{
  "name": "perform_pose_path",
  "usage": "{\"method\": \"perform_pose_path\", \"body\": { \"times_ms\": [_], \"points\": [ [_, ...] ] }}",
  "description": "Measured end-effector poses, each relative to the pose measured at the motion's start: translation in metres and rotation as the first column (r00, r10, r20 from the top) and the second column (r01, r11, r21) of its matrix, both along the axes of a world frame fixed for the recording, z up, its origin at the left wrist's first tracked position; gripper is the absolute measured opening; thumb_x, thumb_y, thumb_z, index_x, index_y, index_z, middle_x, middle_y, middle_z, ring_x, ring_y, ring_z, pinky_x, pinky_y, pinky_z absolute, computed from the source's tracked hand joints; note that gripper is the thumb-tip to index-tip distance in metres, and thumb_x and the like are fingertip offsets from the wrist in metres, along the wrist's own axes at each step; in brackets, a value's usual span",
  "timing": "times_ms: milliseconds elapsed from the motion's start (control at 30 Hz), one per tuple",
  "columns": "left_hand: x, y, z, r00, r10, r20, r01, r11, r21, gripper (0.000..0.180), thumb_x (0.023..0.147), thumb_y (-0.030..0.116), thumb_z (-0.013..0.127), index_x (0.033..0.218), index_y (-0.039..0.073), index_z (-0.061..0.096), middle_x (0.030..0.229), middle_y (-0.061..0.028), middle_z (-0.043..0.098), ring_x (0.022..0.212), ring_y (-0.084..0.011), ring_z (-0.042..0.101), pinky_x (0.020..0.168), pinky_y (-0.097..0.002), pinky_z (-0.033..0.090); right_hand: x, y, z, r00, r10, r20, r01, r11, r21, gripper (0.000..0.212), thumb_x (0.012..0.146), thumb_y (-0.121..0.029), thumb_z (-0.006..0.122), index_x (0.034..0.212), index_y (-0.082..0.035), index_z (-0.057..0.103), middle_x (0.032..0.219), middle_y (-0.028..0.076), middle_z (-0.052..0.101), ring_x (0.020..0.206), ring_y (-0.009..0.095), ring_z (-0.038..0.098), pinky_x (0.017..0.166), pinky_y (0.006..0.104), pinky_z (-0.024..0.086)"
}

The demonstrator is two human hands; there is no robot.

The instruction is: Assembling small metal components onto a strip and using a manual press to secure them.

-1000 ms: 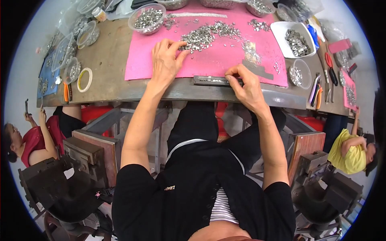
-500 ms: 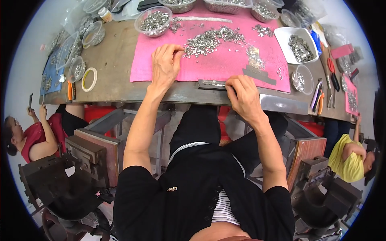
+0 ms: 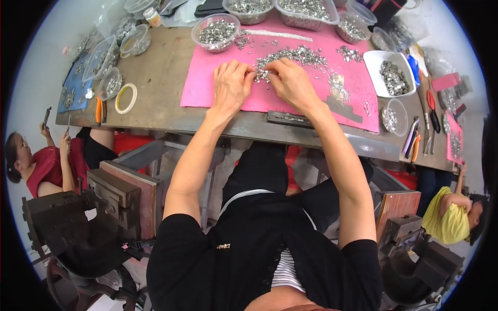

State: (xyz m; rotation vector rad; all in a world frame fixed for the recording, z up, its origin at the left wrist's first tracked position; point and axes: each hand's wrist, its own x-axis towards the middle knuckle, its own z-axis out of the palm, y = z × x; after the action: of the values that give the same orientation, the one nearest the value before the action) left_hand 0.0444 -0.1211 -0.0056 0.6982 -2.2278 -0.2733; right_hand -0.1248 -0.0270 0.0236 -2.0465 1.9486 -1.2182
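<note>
Both hands rest on a pink mat (image 3: 207,88) on a worn workbench. My left hand (image 3: 231,85) lies palm down, fingertips at the near edge of a heap of small silver metal parts (image 3: 301,54). Close beside it, my right hand (image 3: 290,80) has its fingers curled into the same heap, pinching at small parts; what it grips is too small to tell. A dark metal bar (image 3: 290,119) lies at the mat's near edge, below my right wrist.
Clear tubs of silver parts (image 3: 215,31) line the far edge, and a white tray (image 3: 386,75) stands at right. Pliers and cutters (image 3: 417,137) lie at far right, a tape ring (image 3: 126,98) at left. Seated people (image 3: 41,160) work on both sides.
My right hand has left the metal bar at the mat's near edge and moved up to the heap beside my left hand. The view has shifted slightly.
</note>
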Motion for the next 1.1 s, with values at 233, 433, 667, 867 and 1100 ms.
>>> {"method": "perform_pose_path", "body": {
  "times_ms": [233,433,667,867,1100],
  "points": [
    [0.007,-0.002,-0.003,0.99,-0.021,-0.139,0.053,0.972,0.229,0.011,0.087,0.01,0.074,0.096,0.003,0.071,0.086,-0.0094,0.064,0.083,-0.0285,0.06,0.081,-0.0412,0.047,0.004,-0.021,-0.011,0.995,-0.004,-0.103,0.011,0.997,0.071,0.012,0.089,-0.01,0.068,0.096,0.0,0.069,0.092,0.018,0.065,0.087,0.039,0.066,0.077,0.0464,0.053],
    [0.014,0.006,0.003,0.999,-0.022,-0.043,0.027,0.991,0.133,0.013,0.081,0.015,0.08,0.089,0.007,0.074,0.086,-0.0077,0.062,0.086,-0.0281,0.058,0.084,-0.0425,0.044,-0.013,0.029,0.024,0.998,0.024,0.05,-0.034,0.977,0.209,0.014,0.088,-0.012,0.068,0.091,0.002,0.068,0.081,0.017,0.067,0.075,0.031,0.066,0.069,0.0413,0.05],
    [0.012,0.005,0.012,0.997,-0.004,0.081,-0.008,0.99,0.139,0.016,0.082,0.025,0.08,0.088,0.012,0.075,0.092,-0.006,0.061,0.093,-0.0267,0.057,0.089,-0.0431,0.04,-0.03,0.079,0.025,0.972,-0.158,0.172,0.079,0.916,0.394,0.014,0.082,-0.007,0.074,0.09,0.003,0.068,0.076,0.012,0.069,0.069,0.018,0.064,0.064,0.0337,0.05],
    [0.012,0.004,0.016,0.991,-0.067,0.112,0.049,0.987,0.154,0.016,0.083,0.025,0.079,0.088,0.011,0.075,0.091,-0.0057,0.06,0.093,-0.0263,0.056,0.09,-0.0417,0.038,-0.032,0.087,0.012,0.993,-0.051,0.103,0.015,0.947,0.32,0.013,0.084,-0.005,0.073,0.092,0.004,0.069,0.084,0.014,0.067,0.072,0.022,0.066,0.068,0.0358,0.052],
    [0.01,0.003,0.001,0.993,0.005,0.116,0.007,0.995,-0.098,0.012,0.086,0.021,0.076,0.092,0.01,0.073,0.09,-0.006,0.058,0.092,-0.0268,0.057,0.092,-0.0444,0.038,-0.026,0.091,0.014,0.997,-0.068,0.041,0.055,0.962,0.269,0.013,0.089,-0.01,0.068,0.093,0.002,0.068,0.089,0.018,0.066,0.082,0.035,0.066,0.075,0.0423,0.051]
  ]
}}
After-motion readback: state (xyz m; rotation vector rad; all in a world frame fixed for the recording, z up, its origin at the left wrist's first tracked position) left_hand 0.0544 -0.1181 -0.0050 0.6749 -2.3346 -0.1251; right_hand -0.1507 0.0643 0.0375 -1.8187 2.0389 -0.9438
